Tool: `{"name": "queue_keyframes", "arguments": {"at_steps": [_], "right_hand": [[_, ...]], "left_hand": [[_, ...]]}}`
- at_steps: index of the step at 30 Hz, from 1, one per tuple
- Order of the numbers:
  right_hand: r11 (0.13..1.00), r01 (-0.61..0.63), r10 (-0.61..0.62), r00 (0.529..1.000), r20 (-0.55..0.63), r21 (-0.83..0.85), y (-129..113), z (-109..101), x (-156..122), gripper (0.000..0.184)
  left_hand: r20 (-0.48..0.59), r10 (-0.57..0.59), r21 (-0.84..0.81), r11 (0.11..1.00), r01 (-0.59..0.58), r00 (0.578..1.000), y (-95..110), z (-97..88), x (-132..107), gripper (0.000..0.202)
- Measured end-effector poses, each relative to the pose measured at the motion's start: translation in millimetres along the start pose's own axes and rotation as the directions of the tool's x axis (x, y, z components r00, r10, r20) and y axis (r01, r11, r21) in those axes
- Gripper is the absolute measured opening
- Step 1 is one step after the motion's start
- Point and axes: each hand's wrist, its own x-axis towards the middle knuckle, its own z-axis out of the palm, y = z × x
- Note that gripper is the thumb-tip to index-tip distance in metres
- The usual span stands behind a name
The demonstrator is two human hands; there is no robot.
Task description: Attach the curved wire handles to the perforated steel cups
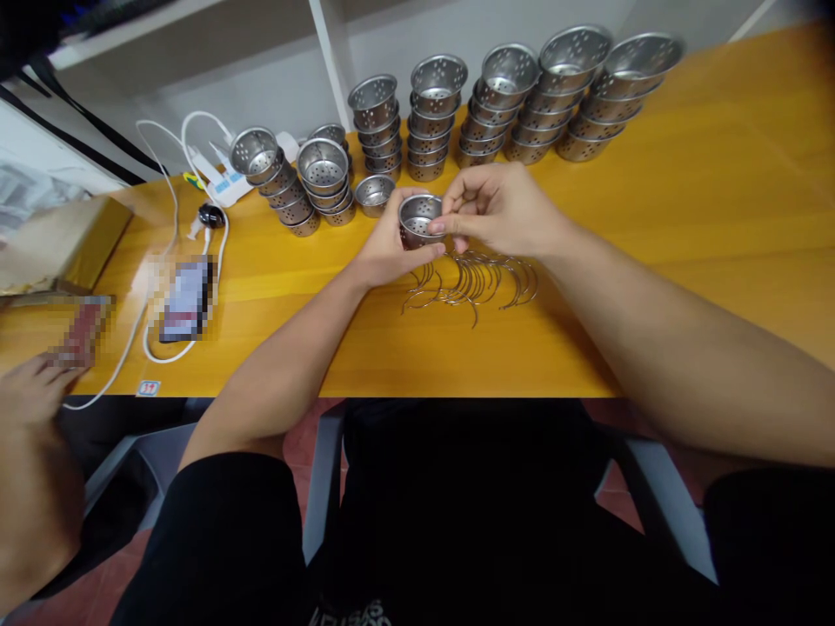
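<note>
My left hand [384,243] wraps round a small perforated metal cup [418,216], holding it tilted with its open top toward me. At the cup's right rim, my right hand [486,209] is closed in a pinch, thumb and fingertips against the edge. Whether a wire is between those fingers is too small to tell. Below both hands lies a loose pile of thin curved metal wires [479,278] on the table. A single perforated cup [375,195] stands just behind my left hand.
Tall stacks of perforated cups [436,122] line the table's back. On the left are a phone [186,300], white cables, a power strip [228,184] and a cardboard box [71,243]. Another person's hand [36,387] rests at the left table edge.
</note>
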Motion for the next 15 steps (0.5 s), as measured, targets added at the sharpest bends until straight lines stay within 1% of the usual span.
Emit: {"name": "queue_keyframes", "arguments": {"at_steps": [2, 4, 6, 8, 9, 11, 12, 15], "right_hand": [[1.0, 0.006, -0.007, 1.0, -0.03, -0.021, -2.4, 3.0, -2.5, 0.074], [0.996, 0.043, -0.051, 0.993, -0.104, -0.084, -3.0, 6.1, -6.0, 0.068], [0.974, 0.103, -0.145, 0.967, -0.208, -0.202, -0.8, 7.4, -8.8, 0.059], [0.924, 0.167, -0.266, 0.927, -0.264, -0.345, 3.9, 6.2, -9.8, 0.044], [0.892, 0.197, -0.319, 0.912, -0.257, -0.407, 6.8, 4.7, -9.7, 0.038], [0.836, 0.255, -0.388, 0.901, -0.196, -0.485, 11.9, 0.5, -8.8, 0.03], [0.818, 0.275, -0.402, 0.902, -0.16, -0.504, 13.7, -1.7, -8.4, 0.026], [0.8, 0.277, -0.373, 0.924, -0.08, -0.532, 14.6, -7.1, -8.0, 0.012]], "left_hand": [[-0.008, -0.005, 0.0, 1.0, 0.005, 1.0, 2.9, 0.1, -0.1, 0.096], [-0.022, -0.012, 0.01, 1.0, 0.012, 1.0, 6.4, 0.0, 0.6, 0.095], [-0.045, -0.021, 0.025, 0.999, 0.022, 0.999, 9.7, -1.0, 1.7, 0.094], [-0.074, -0.036, 0.054, 0.998, 0.04, 0.997, 11.1, -3.1, 2.8, 0.096], [-0.082, -0.042, 0.07, 0.996, 0.048, 0.996, 10.7, -4.4, 3.3, 0.097], [-0.09, -0.038, 0.09, 0.995, 0.046, 0.995, 7.4, -6.9, 3.8, 0.1], [-0.088, -0.028, 0.093, 0.995, 0.036, 0.996, 5.0, -7.9, 3.9, 0.102], [-0.079, -0.009, 0.092, 0.996, 0.016, 0.997, -1.7, -8.8, 3.6, 0.105]]}}
